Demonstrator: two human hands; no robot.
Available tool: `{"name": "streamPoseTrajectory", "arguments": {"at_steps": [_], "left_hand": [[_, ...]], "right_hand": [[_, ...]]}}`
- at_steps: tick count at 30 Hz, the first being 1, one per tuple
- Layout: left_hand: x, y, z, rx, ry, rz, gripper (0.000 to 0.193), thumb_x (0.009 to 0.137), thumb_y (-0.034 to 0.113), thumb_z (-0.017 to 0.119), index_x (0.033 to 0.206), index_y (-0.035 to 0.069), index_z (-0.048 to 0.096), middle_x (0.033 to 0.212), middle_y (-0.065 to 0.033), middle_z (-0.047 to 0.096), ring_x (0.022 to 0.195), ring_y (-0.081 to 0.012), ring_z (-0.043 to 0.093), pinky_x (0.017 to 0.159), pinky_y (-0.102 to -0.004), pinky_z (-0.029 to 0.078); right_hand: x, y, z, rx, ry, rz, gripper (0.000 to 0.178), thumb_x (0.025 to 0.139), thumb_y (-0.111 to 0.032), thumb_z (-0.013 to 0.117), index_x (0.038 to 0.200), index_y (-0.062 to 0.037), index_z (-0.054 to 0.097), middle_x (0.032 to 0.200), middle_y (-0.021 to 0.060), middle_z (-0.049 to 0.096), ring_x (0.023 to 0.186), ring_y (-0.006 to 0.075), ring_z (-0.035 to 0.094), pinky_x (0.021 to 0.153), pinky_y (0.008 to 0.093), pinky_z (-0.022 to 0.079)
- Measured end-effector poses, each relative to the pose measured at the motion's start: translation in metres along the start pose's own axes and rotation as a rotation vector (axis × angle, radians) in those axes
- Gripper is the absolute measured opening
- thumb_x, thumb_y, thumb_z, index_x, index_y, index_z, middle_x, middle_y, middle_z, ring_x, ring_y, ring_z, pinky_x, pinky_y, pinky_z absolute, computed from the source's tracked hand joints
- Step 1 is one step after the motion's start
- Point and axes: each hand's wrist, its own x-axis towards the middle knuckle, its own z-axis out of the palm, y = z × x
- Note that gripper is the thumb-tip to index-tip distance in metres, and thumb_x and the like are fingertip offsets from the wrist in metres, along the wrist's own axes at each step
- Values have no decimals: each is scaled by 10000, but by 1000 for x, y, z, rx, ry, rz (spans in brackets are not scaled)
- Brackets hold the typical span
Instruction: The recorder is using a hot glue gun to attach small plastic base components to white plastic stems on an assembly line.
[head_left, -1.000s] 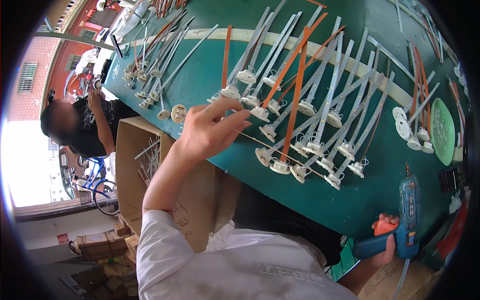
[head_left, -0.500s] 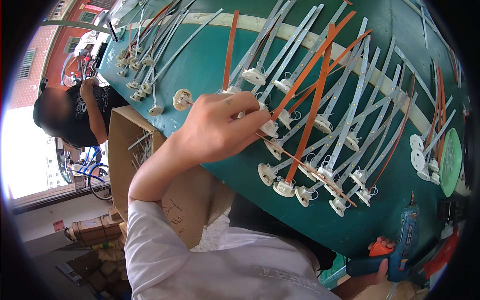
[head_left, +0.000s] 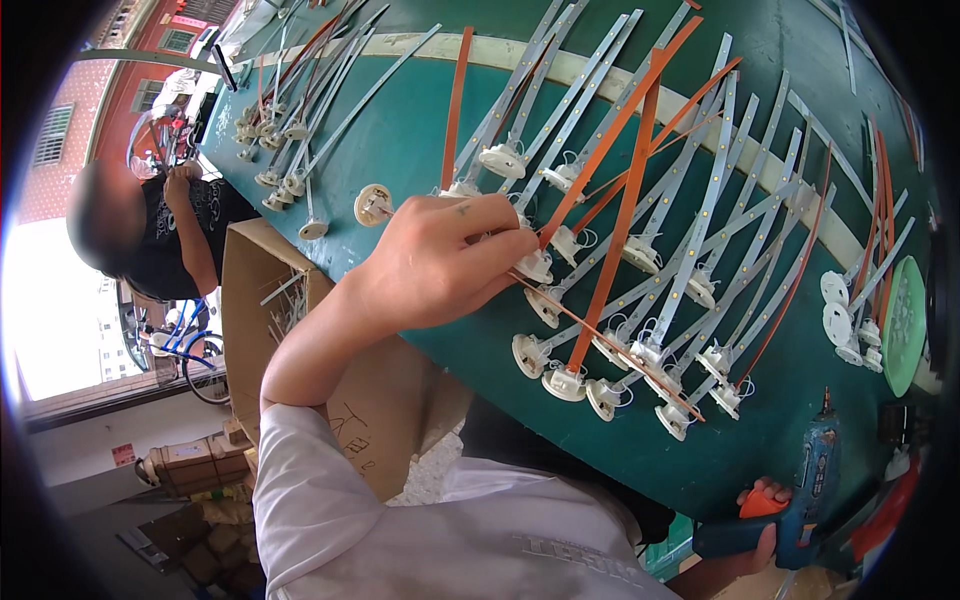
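I see shirt lettering; my left grip pinches a thin strip slanting off rightward; my right grip wraps a glue gun.

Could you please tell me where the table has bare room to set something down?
There is bare room on the green table between the white bases and the glue gun. Another patch lies between the long silver strip and the lone orange strip. It is crowded right of the left hand, where strips cross.
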Motion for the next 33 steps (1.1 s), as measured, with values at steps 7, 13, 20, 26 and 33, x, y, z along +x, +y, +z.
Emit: {"name": "streamPoseTrajectory", "arguments": {"at_steps": [7,13,20,26,33], "left_hand": [[-1,1,0,23,-11,24,370,583,33,828,936,36,716,796,-51,611,603,-207,621,490,-321,479],[-1,2,-7,9,60,38,336,605,-1,796,929,27,708,782,-50,605,587,-215,616,485,-323,476],[2,18,-30,-46,174,-14,251,654,6,810,889,42,729,781,-57,612,577,-217,599,489,-331,473],[7,32,-67,-359,220,-243,263,666,38,885,900,22,766,785,-33,653,598,-85,562,501,-218,379],[31,55,-90,-547,380,33,299,615,76,915,860,12,756,770,-50,651,626,-99,569,517,-229,392]], "right_hand": [[-1,-3,0,-5,-4,-1,473,854,-230,603,1236,-3,440,1140,137,482,1151,293,461,855,383,454],[-3,-2,4,-16,-23,15,478,859,-237,597,1245,1,447,1156,134,492,1162,294,463,861,387,453],[3,2,15,23,-10,-13,454,850,-226,594,1226,-1,473,1134,144,506,1152,291,481,840,367,464],[7,3,12,6,29,-61,495,807,-170,586,1249,31,491,1119,167,548,1098,315,536,786,381,500],[5,25,-14,126,-94,-106,420,879,-137,561,1263,28,518,1188,158,576,1177,316,550,843,374,506]]}}
